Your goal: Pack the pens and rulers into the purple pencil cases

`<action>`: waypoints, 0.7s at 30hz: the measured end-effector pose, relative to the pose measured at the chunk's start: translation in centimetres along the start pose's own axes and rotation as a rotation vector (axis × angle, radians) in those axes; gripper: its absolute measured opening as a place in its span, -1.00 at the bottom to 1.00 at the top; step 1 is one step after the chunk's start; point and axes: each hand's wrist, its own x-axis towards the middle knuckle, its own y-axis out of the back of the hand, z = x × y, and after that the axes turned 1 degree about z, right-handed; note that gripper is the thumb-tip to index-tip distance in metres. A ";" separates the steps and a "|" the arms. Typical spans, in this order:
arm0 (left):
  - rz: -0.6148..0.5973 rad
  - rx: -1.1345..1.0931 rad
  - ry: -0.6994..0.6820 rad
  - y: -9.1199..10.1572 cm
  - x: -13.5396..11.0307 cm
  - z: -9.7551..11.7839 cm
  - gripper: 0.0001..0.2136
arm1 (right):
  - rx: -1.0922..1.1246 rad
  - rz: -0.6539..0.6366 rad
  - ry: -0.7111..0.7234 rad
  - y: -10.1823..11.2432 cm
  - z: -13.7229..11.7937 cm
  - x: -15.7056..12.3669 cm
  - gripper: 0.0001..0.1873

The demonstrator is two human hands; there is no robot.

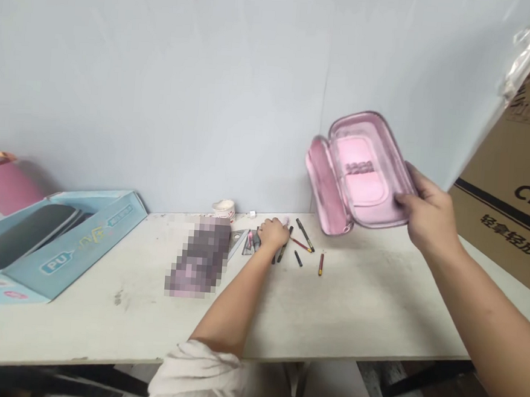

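Raised above the right part of the table, an open pink pencil case (378,194) shows its lining and elastic pen loops. My right hand (432,207) grips its right edge, thumb on the inside. My left hand (274,234) rests among the pens on the table with its fingers curled down; what lies under them is hidden. Just right of it are a dark pen (305,234), a red pencil (301,244), a short dark pen (298,258) and another red pencil (321,264). Left of it lie several markers (253,240) and a clear set square (238,240).
A pixelated dark pink object (201,257) lies left of my left arm. Behind it stand a paper cup (224,209) and a small white cube (252,214). A light blue box (94,241) fills the table's left side. At right stands a large cardboard box (511,179).
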 end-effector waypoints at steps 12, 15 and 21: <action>-0.529 -1.582 0.102 -0.3 -3.1 8.3 -0.44 | 0.466 -0.315 -0.490 -5.8 3.1 -2.2 -0.49; -0.310 -1.671 0.232 -0.7 -2.5 8.2 -0.43 | 0.741 -0.493 -0.640 -7.7 2.2 -4.6 -0.30; 0.019 -1.532 0.405 -1.4 -1.1 6.4 -0.37 | 0.742 -0.719 -0.635 -12.2 0.2 -8.9 -0.50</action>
